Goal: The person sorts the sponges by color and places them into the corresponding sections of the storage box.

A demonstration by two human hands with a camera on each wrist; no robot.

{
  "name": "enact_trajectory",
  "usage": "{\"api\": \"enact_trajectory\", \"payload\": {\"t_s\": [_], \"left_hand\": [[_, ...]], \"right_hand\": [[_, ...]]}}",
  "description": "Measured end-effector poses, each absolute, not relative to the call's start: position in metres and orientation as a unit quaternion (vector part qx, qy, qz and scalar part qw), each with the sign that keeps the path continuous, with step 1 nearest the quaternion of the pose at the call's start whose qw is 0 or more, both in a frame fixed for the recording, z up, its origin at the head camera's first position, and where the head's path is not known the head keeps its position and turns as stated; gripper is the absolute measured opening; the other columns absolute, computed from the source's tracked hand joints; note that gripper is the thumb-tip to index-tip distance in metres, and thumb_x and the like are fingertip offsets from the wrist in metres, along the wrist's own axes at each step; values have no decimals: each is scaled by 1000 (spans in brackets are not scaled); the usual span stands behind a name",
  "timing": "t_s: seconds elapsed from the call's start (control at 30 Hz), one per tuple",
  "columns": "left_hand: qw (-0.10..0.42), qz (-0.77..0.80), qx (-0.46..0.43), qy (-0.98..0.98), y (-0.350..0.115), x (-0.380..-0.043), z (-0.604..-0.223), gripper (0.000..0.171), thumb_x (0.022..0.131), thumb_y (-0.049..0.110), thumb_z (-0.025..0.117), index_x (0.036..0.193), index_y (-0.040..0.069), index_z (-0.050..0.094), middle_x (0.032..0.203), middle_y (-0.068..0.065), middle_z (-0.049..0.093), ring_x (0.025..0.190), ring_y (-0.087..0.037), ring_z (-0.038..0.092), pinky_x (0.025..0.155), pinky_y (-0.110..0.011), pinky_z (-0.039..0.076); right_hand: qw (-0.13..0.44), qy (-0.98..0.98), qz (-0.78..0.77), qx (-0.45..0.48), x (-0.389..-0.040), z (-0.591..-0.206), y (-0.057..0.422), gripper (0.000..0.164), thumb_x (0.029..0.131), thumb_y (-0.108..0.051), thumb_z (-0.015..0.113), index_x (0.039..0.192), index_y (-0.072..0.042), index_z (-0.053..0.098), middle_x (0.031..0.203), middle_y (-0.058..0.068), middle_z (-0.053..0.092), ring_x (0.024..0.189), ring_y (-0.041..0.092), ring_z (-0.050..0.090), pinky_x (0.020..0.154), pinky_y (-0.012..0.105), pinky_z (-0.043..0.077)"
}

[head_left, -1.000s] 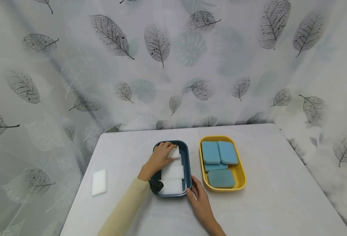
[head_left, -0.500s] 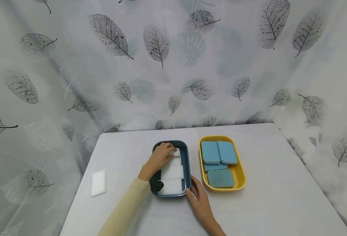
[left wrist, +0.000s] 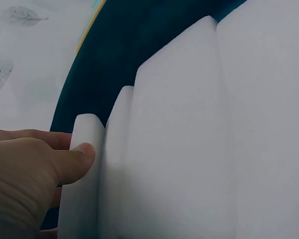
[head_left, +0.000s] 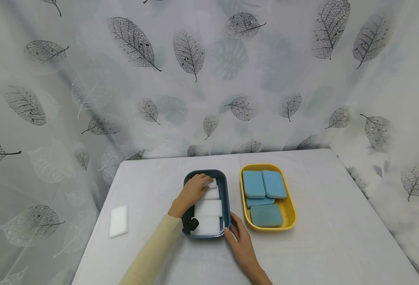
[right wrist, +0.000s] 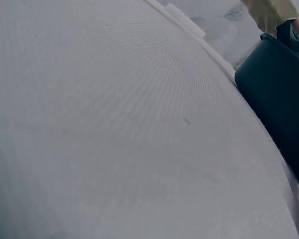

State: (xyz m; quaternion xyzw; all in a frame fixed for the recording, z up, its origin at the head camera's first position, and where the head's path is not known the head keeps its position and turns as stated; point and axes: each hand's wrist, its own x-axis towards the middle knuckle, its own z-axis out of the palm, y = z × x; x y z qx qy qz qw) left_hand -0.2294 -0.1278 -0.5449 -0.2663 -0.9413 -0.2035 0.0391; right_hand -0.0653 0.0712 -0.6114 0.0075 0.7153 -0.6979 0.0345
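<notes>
My left hand (head_left: 192, 190) reaches into a dark blue tray (head_left: 225, 194) and grips a white sponge (head_left: 213, 183) at its far end. In the left wrist view, the thumb presses the near face of that sponge (left wrist: 84, 124), which stands on edge, with fingers behind it. More white sponges (head_left: 207, 208) overlap in a row toward the tray's near end. My right hand (head_left: 242, 245) rests against the tray's near right corner, thumb and fingers touching its outside. The right wrist view shows mostly the tablecloth and the tray's outer wall (right wrist: 274, 89).
A yellow tray (head_left: 290, 209) with several blue sponges (head_left: 254, 184) stands to the right of the dark blue one. One loose white sponge (head_left: 118, 221) lies near the table's left edge. A leaf-printed curtain (head_left: 209, 79) hangs behind the white-covered table (head_left: 337, 221).
The gripped sponge has tipped up and settled lower at the tray's far end, with the left hand shifting slightly. The right hand stays at the tray's corner.
</notes>
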Motion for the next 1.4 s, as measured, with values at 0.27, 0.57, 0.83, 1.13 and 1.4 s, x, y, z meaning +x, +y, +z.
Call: {"api": "enact_trajectory", "payload": {"t_s": [0.27,0.57,0.83,1.13,1.4], "left_hand": [[32,-206,-264,-942,-127,-226,-543,27,97,9,73,124,10,72,126,-10,71,117,-32,66,100,-50,57],[47,-175,-255,-950,-128,-220,-540,33,97,13,74,130,13,70,130,-8,71,121,-31,67,99,-50,58],[87,-169,-250,-949,-136,-213,-536,34,95,12,77,129,12,71,128,-7,72,118,-30,68,98,-47,59],[145,-179,-239,-943,-152,-202,-528,34,94,12,78,128,11,72,126,-7,72,114,-30,68,91,-47,60],[184,-192,-176,-948,-173,-186,-529,37,93,14,80,129,12,71,129,-9,70,121,-34,65,93,-54,57]], "right_hand": [[31,717,-697,6,-64,-609,71,60,103,-30,68,157,-19,42,162,12,44,148,30,49,118,28,44],[28,722,-692,6,-65,-609,71,60,103,-28,67,157,-17,43,162,12,45,147,30,50,117,29,45],[25,722,-691,3,-65,-610,71,61,103,-27,68,157,-16,43,162,12,45,148,30,49,118,28,44],[31,721,-692,4,-66,-613,72,61,104,-31,67,158,-17,41,163,12,43,150,31,47,119,31,43],[36,720,-693,10,-66,-612,71,60,104,-30,66,157,-19,41,164,11,42,152,31,44,119,31,42]]}}
